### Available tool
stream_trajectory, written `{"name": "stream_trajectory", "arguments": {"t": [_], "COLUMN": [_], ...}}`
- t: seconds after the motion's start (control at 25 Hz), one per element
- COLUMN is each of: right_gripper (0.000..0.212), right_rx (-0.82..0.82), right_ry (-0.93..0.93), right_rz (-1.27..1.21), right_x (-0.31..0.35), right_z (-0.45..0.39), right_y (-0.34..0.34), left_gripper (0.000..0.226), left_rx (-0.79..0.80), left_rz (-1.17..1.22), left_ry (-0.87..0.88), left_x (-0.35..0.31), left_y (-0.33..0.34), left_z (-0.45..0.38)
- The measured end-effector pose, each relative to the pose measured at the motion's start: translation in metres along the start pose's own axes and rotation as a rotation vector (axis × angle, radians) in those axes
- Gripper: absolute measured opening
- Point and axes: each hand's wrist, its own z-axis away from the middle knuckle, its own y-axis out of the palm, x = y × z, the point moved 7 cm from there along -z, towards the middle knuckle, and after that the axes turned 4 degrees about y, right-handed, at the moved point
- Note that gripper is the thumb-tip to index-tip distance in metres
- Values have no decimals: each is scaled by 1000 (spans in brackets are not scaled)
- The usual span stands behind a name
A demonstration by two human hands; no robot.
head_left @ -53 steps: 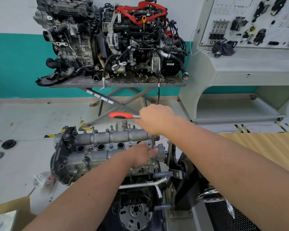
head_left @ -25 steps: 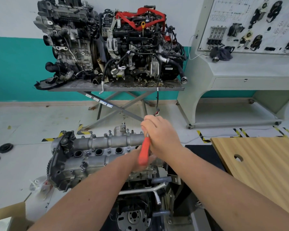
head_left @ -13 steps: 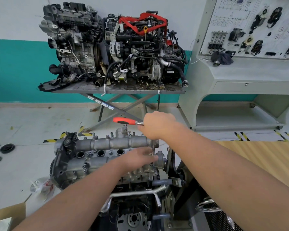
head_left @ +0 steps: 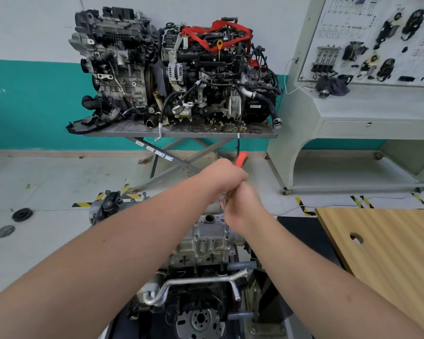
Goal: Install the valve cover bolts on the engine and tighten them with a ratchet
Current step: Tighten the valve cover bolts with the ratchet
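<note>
Both hands meet above the near end of the engine (head_left: 206, 243). The right hand (head_left: 242, 206) is curled around the thin metal shaft of the ratchet (head_left: 241, 159), and the left hand (head_left: 223, 177) is wrapped over the top of the tool, so only the orange handle end sticks out above the knuckles. I think the two hands are stacked like this to keep the long shaft upright and pressed down on the bolt (head_left: 227, 237), so the socket does not slip off while turning. The shaft goes straight down to that bolt, at the right edge of the valve cover (head_left: 208, 231). Another bolt head shows just to the left, on the same cover, already seated.

The engine stands low in front of the person, with a bent metal pipe (head_left: 196, 281) across its front. A wooden counter (head_left: 382, 255) with a round hole is on the right. As for containers, none can be seen, and there are no loose bolts either.
</note>
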Motion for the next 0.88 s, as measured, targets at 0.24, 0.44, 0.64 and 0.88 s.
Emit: {"name": "stream_trajectory", "arguments": {"t": [0.24,0.44,0.64,0.88], "right_gripper": [26,17,27,49], "right_rx": [-46,-390,-118,177], "right_ry": [-27,-2,-56,-115], "right_rz": [42,178,1303,2064], "right_x": [9,28,-12,-48], "right_z": [-4,-19,-43,-55], "right_y": [-80,-139,-125,-108], "left_gripper": [12,76,45,63], "left_rx": [10,-49,-170,-87], "left_rz": [-905,-993,-693,-397], "left_ry": [315,789,716,301], "left_x": [-27,-33,-24,-8], "left_y": [23,38,23,14], "left_z": [4,22,20,16]}}
